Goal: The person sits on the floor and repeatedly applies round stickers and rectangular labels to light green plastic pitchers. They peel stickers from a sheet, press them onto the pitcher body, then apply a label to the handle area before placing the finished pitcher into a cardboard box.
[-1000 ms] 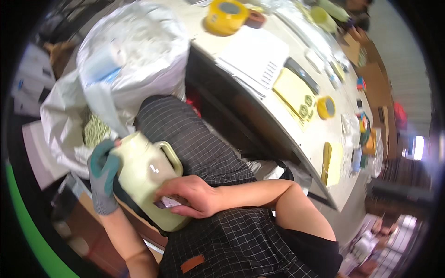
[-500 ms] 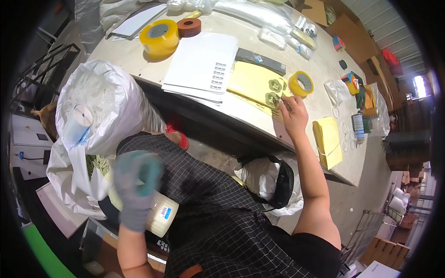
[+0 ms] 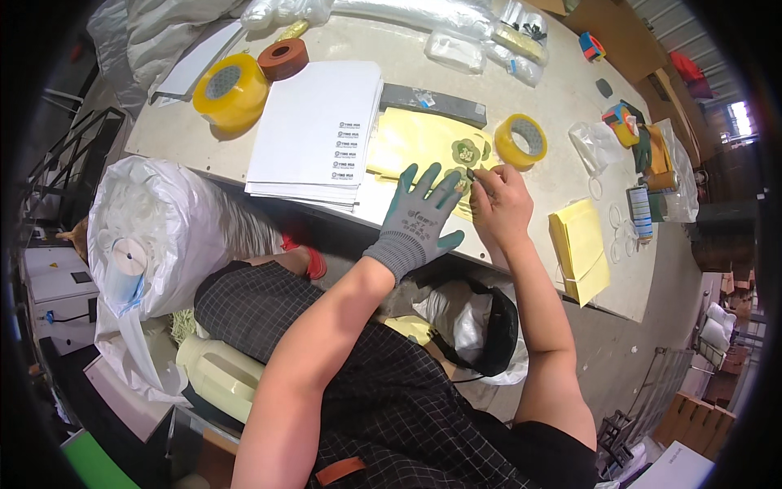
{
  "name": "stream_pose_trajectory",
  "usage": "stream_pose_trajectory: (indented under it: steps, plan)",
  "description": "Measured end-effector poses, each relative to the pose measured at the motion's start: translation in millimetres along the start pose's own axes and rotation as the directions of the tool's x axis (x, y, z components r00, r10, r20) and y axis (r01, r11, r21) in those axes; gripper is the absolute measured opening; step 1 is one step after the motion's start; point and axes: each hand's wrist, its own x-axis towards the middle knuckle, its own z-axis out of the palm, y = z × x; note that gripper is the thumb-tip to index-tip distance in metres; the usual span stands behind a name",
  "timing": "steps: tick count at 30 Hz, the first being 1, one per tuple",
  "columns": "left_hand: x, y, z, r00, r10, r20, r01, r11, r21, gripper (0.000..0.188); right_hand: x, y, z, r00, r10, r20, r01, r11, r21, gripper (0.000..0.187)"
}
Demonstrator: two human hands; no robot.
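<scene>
My left hand (image 3: 414,226), in a grey knitted glove with green fingertips, lies with fingers spread over the near edge of some yellow sheets (image 3: 411,134). Dark green flower shapes (image 3: 467,153) are printed toward the right end of the sheets. At that end my bare right hand (image 3: 503,204) has thumb and fingers pinched together beside a flower shape. What sits in the pinch is too small to make out. A long grey bar (image 3: 452,108) lies along the far side of the sheets. Just right of them sits a yellow tape roll (image 3: 505,143).
White paper stacks (image 3: 314,110), a large tape roll (image 3: 244,98) and a brown roll (image 3: 285,61) lie to the left. A folded yellow bundle (image 3: 580,248) is near the right table edge. Below stand a white sack (image 3: 187,212) and a cream jug (image 3: 208,367).
My gloved left hand has come up from beside the jug onto the table, next to the right hand. The view has shifted slightly. My right hand is still pinched by the flower shapes.
</scene>
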Motion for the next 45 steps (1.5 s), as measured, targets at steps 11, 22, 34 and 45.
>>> stream_pose_trajectory:
  steps: [11,22,34,45]
  plan:
    - [0,2,-5,0.998,-0.025,0.055,0.025,1.0,0.008,0.079,9,-5,-1,0.994,-0.086,0.07,0.094,0.988,-0.122,0.035]
    - [-4,-2,-14,0.999,-0.049,0.001,0.049,0.998,-0.026,0.079,51,-40,-40,0.944,0.311,0.109,-0.268,0.535,0.801,0.042]
    - [-276,100,-186,0.928,-0.323,-0.187,0.272,0.929,-0.251,0.03,-60,-253,6,0.878,-0.309,0.365,-0.129,0.582,0.803,0.039]
    - [-451,140,-159,0.489,-0.746,-0.452,0.83,0.558,-0.022,0.052,-132,-389,19,0.569,-0.812,0.129,0.194,0.285,0.939,0.044]
